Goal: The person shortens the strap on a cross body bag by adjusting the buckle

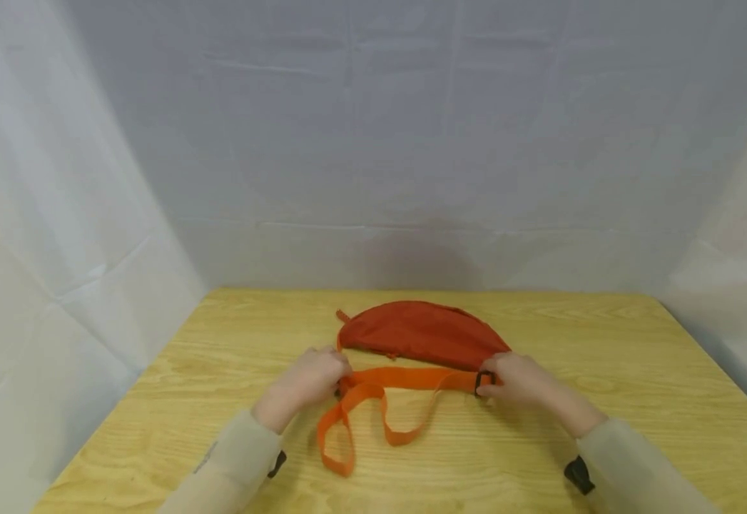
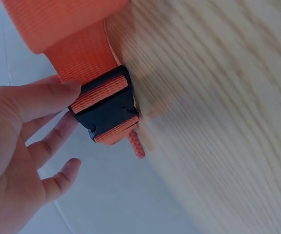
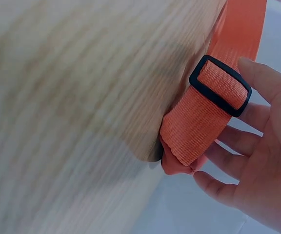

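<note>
A red waist pack (image 1: pixel 424 330) lies flat behind both hands, its curved side away from me. Its orange strap (image 1: pixel 405 378) runs from hand to hand in front of the pack, with slack loops dropping toward the near side. My left hand (image 1: pixel 314 373) pinches a black side-release buckle (image 2: pixel 107 110) at the strap's left end, thumb on top and fingers underneath. The buckle is fastened, with webbing threaded through it. At the right end, my right hand (image 1: pixel 519 378) holds the strap beside a black slider (image 3: pixel 212 98), thumb at the slider's edge and fingers behind the webbing.
The light wood table (image 1: pixel 206 371) carries the pack. White sheeting (image 1: pixel 373 143) hangs behind it and on both sides. A red zip pull (image 1: pixel 343 315) sticks out at the pack's left end. Black bands sit at both sleeves.
</note>
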Demonstrator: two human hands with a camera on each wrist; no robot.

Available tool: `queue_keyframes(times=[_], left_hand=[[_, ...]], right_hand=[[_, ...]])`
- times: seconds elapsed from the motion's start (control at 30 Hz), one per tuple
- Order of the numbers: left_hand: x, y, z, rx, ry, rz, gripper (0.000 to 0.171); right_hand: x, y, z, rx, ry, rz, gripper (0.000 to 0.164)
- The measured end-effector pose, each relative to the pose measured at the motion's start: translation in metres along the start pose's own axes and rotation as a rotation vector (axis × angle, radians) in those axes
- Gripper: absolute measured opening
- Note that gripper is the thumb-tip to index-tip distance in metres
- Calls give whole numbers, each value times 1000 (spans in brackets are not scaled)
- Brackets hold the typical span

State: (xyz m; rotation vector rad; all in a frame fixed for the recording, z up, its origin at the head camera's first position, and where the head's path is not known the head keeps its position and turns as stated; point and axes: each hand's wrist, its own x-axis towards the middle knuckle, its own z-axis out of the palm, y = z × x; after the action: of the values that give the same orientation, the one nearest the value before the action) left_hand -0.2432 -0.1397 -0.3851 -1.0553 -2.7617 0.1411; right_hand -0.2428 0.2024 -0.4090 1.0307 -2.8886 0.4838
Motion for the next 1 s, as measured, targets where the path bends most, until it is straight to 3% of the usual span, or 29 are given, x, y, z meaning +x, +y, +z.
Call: queue_keyframes(times=[0.13,0.3,0.5,0.67,0.87,1.0], left_hand=[[0,6,-1,44,17,22,17],[1,15,-3,61,13,34,13],[4,20,-2,36,-7,25,18],[7,15,-1,-60,-62,-20,36],[10,4,4,-94,-75,13,18],[11,-1,9,-103,-88,35,18]], right_hand=[[6,6,-1,21,-18,22,10],[13,13,-1,-38,-24,37,12],[17,18,-3,-73,-16,24,14],[15,21,-4,-113,11,0,13],[12,21,-4,-117,44,-54,24],[11,22,-2,-85,45,-73,27]])
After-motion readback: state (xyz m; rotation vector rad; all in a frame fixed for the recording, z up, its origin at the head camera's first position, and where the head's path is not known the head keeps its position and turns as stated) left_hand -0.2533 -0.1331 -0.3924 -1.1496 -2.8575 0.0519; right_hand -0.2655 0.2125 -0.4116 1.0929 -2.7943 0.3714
